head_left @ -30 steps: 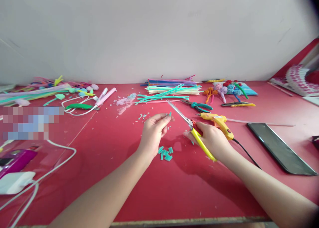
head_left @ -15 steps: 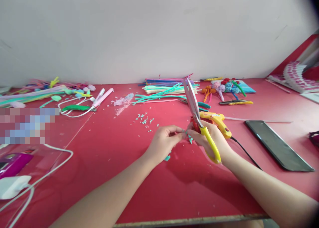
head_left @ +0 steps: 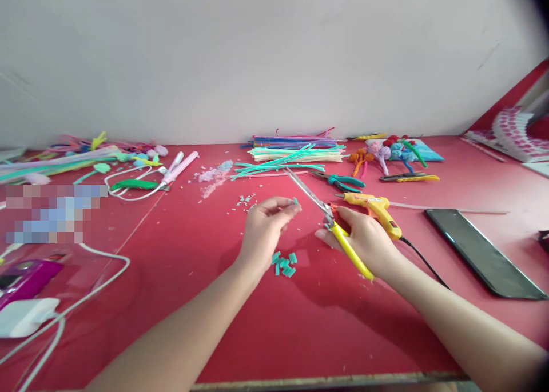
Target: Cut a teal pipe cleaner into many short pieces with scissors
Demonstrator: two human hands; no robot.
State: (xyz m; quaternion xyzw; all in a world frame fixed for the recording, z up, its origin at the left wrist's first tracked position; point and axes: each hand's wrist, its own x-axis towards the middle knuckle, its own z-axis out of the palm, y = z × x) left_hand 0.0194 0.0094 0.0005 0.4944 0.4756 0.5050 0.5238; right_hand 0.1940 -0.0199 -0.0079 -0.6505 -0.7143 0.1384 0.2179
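Note:
Between the thumb and forefinger of my left hand is a short teal pipe cleaner piece, its tip poking up. My right hand holds scissors with yellow handles, the blades together and pointing away to the upper left. A speck of teal shows by the right fingers, too small to make out. Below and between the hands, several cut teal pieces lie in a small heap on the red table.
Long pipe cleaners lie by the wall. Pliers, a yellow glue gun and a phone are on the right. Pompom flowers stand behind them. At left are a pink hot tool and white cables.
My hands have moved apart, the left one going left and up with a teal piece. The scissors have tipped leftward and lower. The heap of cut pieces is now uncovered.

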